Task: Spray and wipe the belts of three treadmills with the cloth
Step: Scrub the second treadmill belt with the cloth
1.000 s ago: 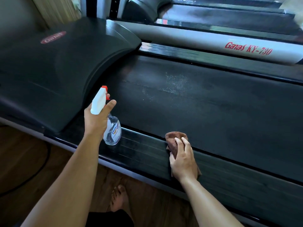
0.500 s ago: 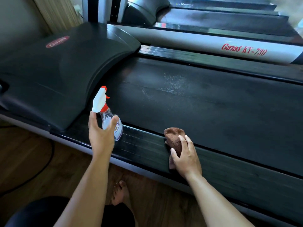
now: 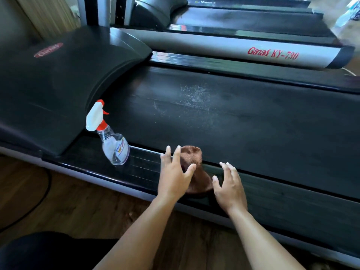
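We count one brown cloth [image 3: 193,157], bunched on the near side rail [image 3: 144,165] of the closest treadmill, its tip touching the belt [image 3: 253,125]. Two hands flank it: the left hand [image 3: 174,175] with fingers spread, thumb over the cloth, and the right hand [image 3: 228,185] just beside it, fingers also spread, gripping nothing. One spray bottle [image 3: 115,147] stands upright on the rail further left. One patch of droplets [image 3: 194,98] speckles the belt. A second treadmill [image 3: 272,53] lies behind.
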`<action>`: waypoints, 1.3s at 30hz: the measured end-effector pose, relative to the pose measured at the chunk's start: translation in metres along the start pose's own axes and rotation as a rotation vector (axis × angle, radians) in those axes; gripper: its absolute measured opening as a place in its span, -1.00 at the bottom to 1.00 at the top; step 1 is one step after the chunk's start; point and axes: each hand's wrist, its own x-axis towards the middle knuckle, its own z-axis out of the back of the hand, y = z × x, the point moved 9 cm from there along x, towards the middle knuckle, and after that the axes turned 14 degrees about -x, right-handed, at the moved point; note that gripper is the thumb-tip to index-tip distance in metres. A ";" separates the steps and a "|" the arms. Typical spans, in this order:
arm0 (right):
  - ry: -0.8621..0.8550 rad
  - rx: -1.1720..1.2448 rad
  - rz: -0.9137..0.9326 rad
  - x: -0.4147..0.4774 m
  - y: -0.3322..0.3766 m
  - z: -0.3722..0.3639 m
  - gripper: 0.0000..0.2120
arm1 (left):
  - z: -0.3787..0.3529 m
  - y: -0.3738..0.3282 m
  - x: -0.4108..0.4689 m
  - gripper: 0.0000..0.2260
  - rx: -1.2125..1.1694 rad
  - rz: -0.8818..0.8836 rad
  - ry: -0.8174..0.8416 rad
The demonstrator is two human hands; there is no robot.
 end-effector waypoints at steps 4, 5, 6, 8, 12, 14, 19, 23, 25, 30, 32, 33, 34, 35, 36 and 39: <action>-0.010 -0.025 -0.019 0.013 -0.018 0.002 -0.52 | -0.049 0.001 0.016 -0.29 0.118 0.134 0.088; -0.014 -0.030 -0.025 0.018 -0.023 0.003 -0.52 | -0.059 0.001 0.020 -0.29 0.154 0.148 0.092; -0.019 -0.036 -0.028 0.022 -0.026 0.003 -0.52 | -0.068 0.002 0.024 -0.28 0.194 0.157 0.093; -0.028 -0.048 -0.035 0.032 -0.032 0.003 -0.53 | -0.082 0.007 0.031 -0.27 0.297 0.161 0.081; -0.061 -0.061 -0.023 0.051 -0.034 0.000 -0.57 | -0.087 0.014 0.039 -0.39 0.367 0.101 -0.026; -0.085 -0.065 -0.013 0.062 -0.031 -0.002 -0.59 | -0.079 0.013 0.045 -0.55 0.313 0.034 -0.079; -0.097 -0.065 0.025 0.097 -0.012 -0.012 -0.59 | -0.040 0.023 0.063 -0.69 0.251 -0.029 -0.128; -0.063 -0.115 0.045 0.131 0.005 -0.025 -0.56 | 0.017 0.034 0.097 -0.66 0.209 -0.092 -0.247; -0.018 -0.187 0.048 0.148 0.010 -0.034 -0.54 | 0.043 0.036 0.122 -0.65 0.225 -0.122 -0.290; 0.009 -0.328 0.034 0.174 0.009 -0.052 -0.49 | 0.078 0.057 0.198 -0.64 0.298 -0.059 -0.338; -0.016 -0.361 0.029 0.175 0.007 -0.055 -0.48 | 0.073 0.077 0.220 -0.61 0.339 0.048 -0.297; -0.030 -0.373 0.026 0.175 0.007 -0.056 -0.47 | 0.068 0.088 0.225 -0.59 0.356 0.099 -0.279; -0.039 -0.383 0.023 0.174 0.006 -0.056 -0.45 | 0.063 0.096 0.228 -0.58 0.371 0.134 -0.270; -0.043 -0.390 0.019 0.174 0.006 -0.057 -0.44 | 0.060 0.102 0.229 -0.56 0.384 0.152 -0.271; -0.044 -0.395 0.015 0.175 0.006 -0.058 -0.43 | 0.058 0.106 0.231 -0.55 0.394 0.160 -0.277; -0.044 -0.424 0.005 0.177 0.005 -0.061 -0.43 | 0.058 0.115 0.244 -0.52 0.423 0.176 -0.292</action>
